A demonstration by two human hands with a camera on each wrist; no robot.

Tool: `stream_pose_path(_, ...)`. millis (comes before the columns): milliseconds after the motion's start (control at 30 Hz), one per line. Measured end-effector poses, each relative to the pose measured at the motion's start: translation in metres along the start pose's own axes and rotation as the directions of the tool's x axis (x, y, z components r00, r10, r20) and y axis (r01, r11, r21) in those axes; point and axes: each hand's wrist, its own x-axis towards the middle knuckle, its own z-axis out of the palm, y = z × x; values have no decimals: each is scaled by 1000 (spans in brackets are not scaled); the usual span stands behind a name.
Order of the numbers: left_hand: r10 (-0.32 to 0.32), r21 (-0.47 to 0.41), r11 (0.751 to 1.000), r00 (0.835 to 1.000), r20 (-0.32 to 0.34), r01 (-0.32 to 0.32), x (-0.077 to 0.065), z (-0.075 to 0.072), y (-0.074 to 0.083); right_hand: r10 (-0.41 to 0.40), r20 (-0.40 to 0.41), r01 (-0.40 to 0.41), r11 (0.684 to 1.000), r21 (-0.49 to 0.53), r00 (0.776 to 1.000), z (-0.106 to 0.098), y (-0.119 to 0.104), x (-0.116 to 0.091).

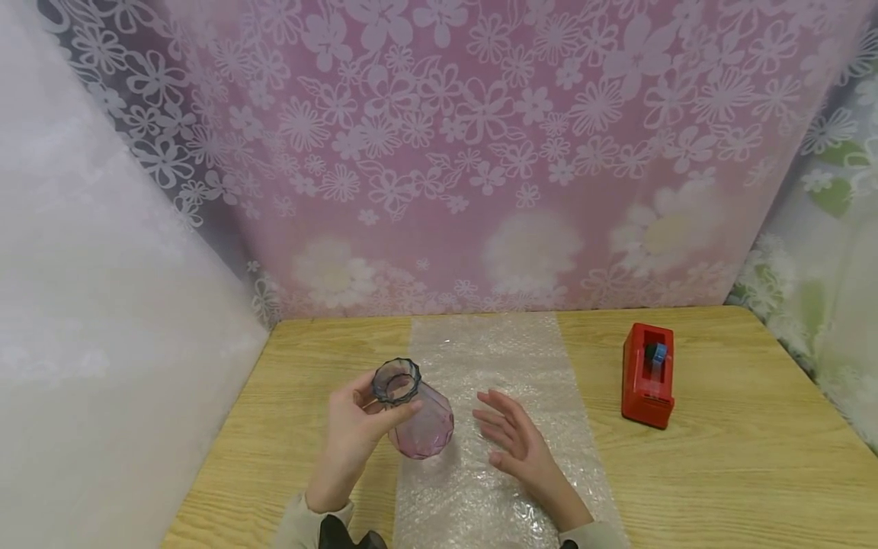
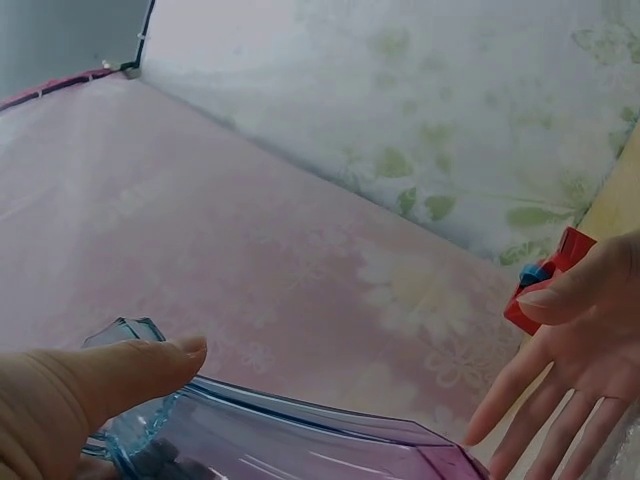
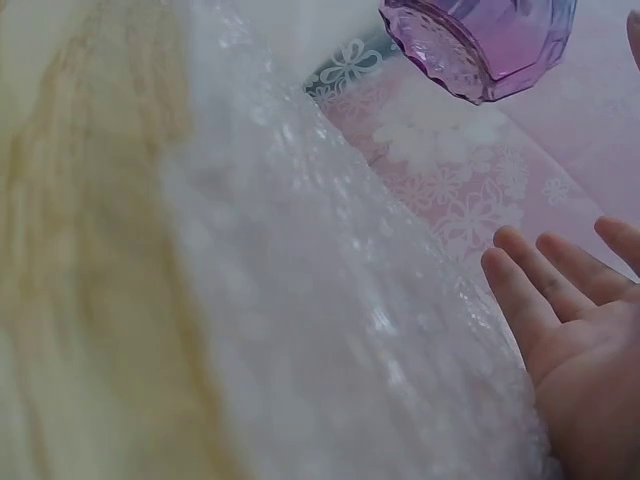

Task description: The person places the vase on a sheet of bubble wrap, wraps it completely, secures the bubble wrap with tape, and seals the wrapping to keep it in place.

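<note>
A faceted glass vase (image 1: 427, 427), bluish at the neck and pink-purple toward the base, is tilted above the table in the head view. My left hand (image 1: 353, 427) grips it by the neck, with the thumb across the near side. In the left wrist view the thumb lies over the blue neck of the vase (image 2: 300, 430). To the right, my right hand (image 1: 517, 442) hovers palm inward with fingers spread, apart from the vase. The right wrist view shows the purple base of the vase (image 3: 490, 50) beyond the right hand (image 3: 590, 350). Beneath both is a sheet of bubble wrap (image 1: 494, 351).
On the right side of the wooden table (image 1: 727, 396) stands a red tape dispenser (image 1: 647, 377) with a blue roll in it. A pink flowered curtain (image 1: 480, 168) hangs behind the table, and a white sheet (image 1: 116, 305) borders the left side.
</note>
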Motion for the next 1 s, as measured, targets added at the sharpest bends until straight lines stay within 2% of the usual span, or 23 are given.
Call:
stream_pose_path(300, -5, -59, 998, 998, 68, 9, 4, 20, -3, 23, 20, -23, 999, 34, 1000, 1, -1, -1)
stream_pose_path(500, -20, -57, 998, 993, 116, 27, 4, 34, -3, 60, -8, -60, 998, -2, 998, 1, -1, -4)
stream_pose_path(733, 3, -34, 999, 988, 152, 3, 2, 47, -4, 34, -22, -35, 999, -34, 999, 4, 0, -6)
stream_pose_path(1000, 5, 32, 999, 985, 174, -10, -2, 60, -6, 80, 14, -81, 990, 118, 997, 6, -3, -5)
